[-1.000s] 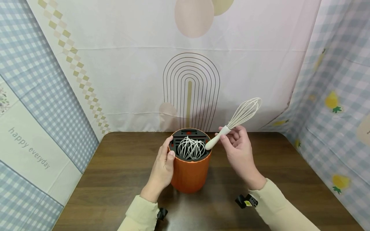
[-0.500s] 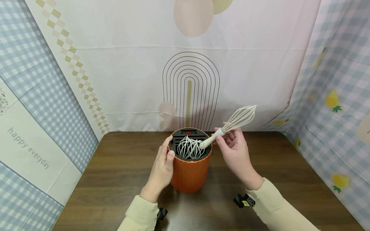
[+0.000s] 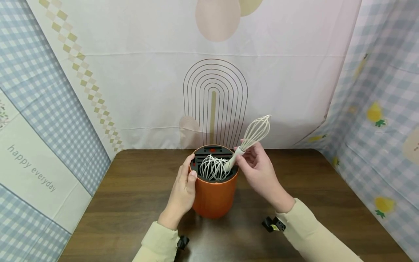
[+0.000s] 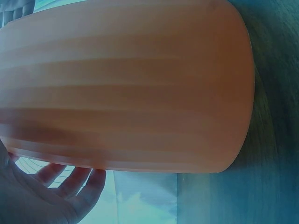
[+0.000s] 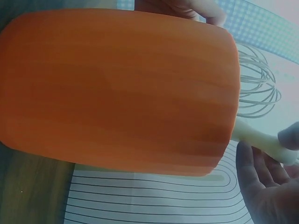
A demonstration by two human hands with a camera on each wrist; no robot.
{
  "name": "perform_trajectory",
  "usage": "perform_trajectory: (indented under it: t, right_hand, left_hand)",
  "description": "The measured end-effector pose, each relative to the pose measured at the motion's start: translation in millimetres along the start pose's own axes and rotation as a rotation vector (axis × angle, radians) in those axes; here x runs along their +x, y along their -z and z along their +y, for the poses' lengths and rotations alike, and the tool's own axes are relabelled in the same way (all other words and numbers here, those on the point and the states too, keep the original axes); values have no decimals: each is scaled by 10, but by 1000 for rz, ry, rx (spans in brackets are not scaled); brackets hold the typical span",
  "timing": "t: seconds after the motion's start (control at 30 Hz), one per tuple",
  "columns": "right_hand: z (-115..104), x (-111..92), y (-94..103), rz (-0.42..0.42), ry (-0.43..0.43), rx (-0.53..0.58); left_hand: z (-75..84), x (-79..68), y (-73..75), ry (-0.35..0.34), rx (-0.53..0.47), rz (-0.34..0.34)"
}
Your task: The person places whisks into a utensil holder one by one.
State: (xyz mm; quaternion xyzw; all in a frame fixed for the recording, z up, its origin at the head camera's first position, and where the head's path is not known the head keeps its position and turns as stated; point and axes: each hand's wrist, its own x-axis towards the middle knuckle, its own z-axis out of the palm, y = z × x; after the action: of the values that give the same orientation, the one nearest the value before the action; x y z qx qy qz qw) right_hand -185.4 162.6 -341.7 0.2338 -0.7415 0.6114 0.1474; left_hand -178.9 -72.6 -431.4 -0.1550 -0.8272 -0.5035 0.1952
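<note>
An orange utensil holder [image 3: 214,200] with a black slotted top stands on the table. White wire whisk heads [image 3: 209,167], seemingly two overlapping, stick up from its front opening. My left hand [image 3: 180,191] grips the holder's left side near the rim, fingers toward the back and thumb in front. With thumb and fingers, my right hand [image 3: 260,171] pinches a cream whisk [image 3: 255,134] near the top of its handle, wires tilted up and right. In the right wrist view, the lower end of its handle [image 5: 252,135] passes behind the holder's rim, so its tip is hidden.
The dark wooden table [image 3: 131,203] extends on both sides of the holder. A pale patterned cloth [image 3: 147,91] hangs along its back edge. Blue checked cloths [image 3: 376,145] hang at the left and right.
My right hand has moved left with the whisk, which now stands more upright, its handle end lowered into the holder's opening. My left hand has stayed on the holder.
</note>
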Motion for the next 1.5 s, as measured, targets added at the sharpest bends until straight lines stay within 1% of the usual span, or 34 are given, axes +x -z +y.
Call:
perform_trajectory:
  t: [0.17,0.27,0.37,0.43,0.63,0.77,0.93,1.2,1.37,1.5]
  right_hand:
    - [-167,-14,-50,-29,1,-83]
    - [-292,-33,-78,-65,-25,-165]
    - [-343,-43,-89,-92,-62,-230]
    - [-364,-46,-94,-98,-76,-251]
    - [-361,-45,-87,-94,-67,-228]
    - [-338,-40,-79,-86,-43,-178]
    - [-297,-32,-64,-76,-34,-120]
    - [-297,-2,-52,-49,-20,-90]
    - [-368,71,-15,-34,8,-120]
    - [-443,119,6,-36,35,-173]
  left_hand:
    - [5,0,9,3,3,-2]
    - [5,2,11,-1,4,-2]
    - [4,3,9,-2,6,-3]
    - [8,3,9,0,5,-4]
    - [14,-1,10,8,3,-8]
    - [11,-1,6,7,5,-8]
    - [17,1,8,-1,3,-1]
    - [10,6,4,-9,1,-2]
    - [12,3,3,-8,-1,-3]
    - [7,0,0,-10,-1,0]
